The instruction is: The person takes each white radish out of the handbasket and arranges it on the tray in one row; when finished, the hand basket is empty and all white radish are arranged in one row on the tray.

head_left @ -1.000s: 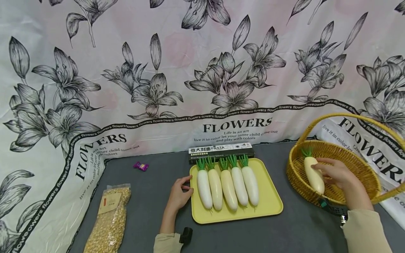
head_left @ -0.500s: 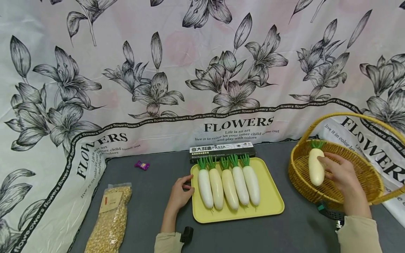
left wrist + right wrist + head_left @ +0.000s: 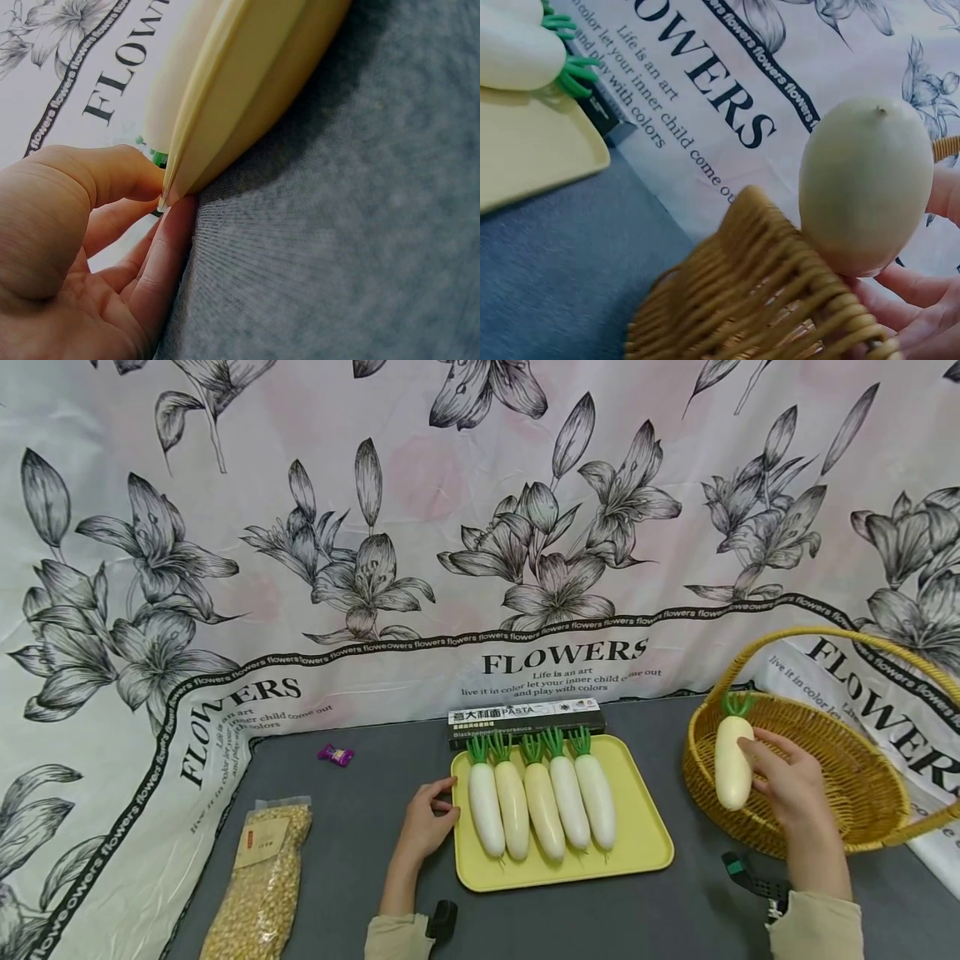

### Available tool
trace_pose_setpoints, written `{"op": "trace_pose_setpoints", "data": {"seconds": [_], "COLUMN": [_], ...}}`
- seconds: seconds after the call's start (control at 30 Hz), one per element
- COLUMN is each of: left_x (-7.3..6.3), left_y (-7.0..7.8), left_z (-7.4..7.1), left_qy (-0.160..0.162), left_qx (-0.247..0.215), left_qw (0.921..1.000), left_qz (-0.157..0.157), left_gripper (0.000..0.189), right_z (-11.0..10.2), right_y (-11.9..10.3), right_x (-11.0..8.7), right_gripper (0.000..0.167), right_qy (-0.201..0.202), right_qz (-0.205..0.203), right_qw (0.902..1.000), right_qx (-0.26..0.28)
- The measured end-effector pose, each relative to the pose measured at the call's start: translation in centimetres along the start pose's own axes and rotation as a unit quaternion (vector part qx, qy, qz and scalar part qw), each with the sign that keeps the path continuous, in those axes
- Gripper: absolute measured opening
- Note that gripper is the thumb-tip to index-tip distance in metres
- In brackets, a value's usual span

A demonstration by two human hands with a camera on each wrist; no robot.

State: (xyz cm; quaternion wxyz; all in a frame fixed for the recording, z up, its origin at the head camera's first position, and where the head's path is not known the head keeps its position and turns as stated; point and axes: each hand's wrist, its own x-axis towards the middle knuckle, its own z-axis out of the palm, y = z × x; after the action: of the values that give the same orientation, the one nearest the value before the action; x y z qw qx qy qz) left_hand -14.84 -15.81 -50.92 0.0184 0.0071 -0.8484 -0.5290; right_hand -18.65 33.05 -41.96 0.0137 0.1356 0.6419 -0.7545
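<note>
My right hand (image 3: 795,781) grips a white radish (image 3: 732,768) with a green top, held up over the left rim of the yellow wicker basket (image 3: 699,781). In the right wrist view the radish's (image 3: 866,184) rounded tip points at the camera, close above the basket's weave (image 3: 757,262). My left hand (image 3: 425,822) is at the left edge of a yellow tray (image 3: 637,818). Up close in the left wrist view, thumb and fingers pinch that tray's rim (image 3: 232,97). Several white radishes (image 3: 543,814) lie side by side on the tray, green tops toward the back.
Behind the tray lies a black-and-white pasta box (image 3: 525,721). A clear bag of yellow kernels (image 3: 258,885) is at front left, and a small purple wrapped candy (image 3: 335,755) sits farther back. The basket's tall handle (image 3: 832,633) arches above it. A flowered cloth hangs behind.
My right hand lifted the radish from inside the basket and carried it left to the basket's near-left rim. The left hand has stayed at the tray's edge.
</note>
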Motion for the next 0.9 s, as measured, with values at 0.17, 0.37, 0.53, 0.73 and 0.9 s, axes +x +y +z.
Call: {"op": "trace_pose_setpoints", "data": {"seconds": [0.17,0.37,0.53,0.73,0.9], "left_x": [0.0,0.1,0.0,0.2,0.2], "left_y": [-0.2,-0.2,-0.2,-0.2,-0.1], "left_z": [0.0,-0.1,0.0,0.1,0.1], "left_qy": [0.000,0.004,0.002,0.006,0.011], "left_qx": [0.001,0.000,0.001,0.009,0.012], "left_qw": [1.0000,1.0000,1.0000,0.9999,0.9999], "left_qz": [-0.002,-0.002,-0.001,0.007,0.005], "left_gripper": [0.049,0.049,0.049,0.049,0.049], "right_z": [0.8,1.7,2.3,3.0,3.9], "right_y": [0.3,0.0,-0.4,-0.2,-0.2], "right_x": [-0.2,-0.4,-0.8,-0.8,-1.0], "right_gripper": [0.026,0.029,0.028,0.039,0.046], "right_qy": [0.003,0.003,-0.011,-0.013,0.011], "right_qz": [-0.015,-0.031,-0.035,-0.060,-0.063], "right_qw": [0.9999,0.9994,0.9992,0.9966,0.9936], "right_qx": [-0.001,-0.013,-0.013,-0.054,-0.093]}}
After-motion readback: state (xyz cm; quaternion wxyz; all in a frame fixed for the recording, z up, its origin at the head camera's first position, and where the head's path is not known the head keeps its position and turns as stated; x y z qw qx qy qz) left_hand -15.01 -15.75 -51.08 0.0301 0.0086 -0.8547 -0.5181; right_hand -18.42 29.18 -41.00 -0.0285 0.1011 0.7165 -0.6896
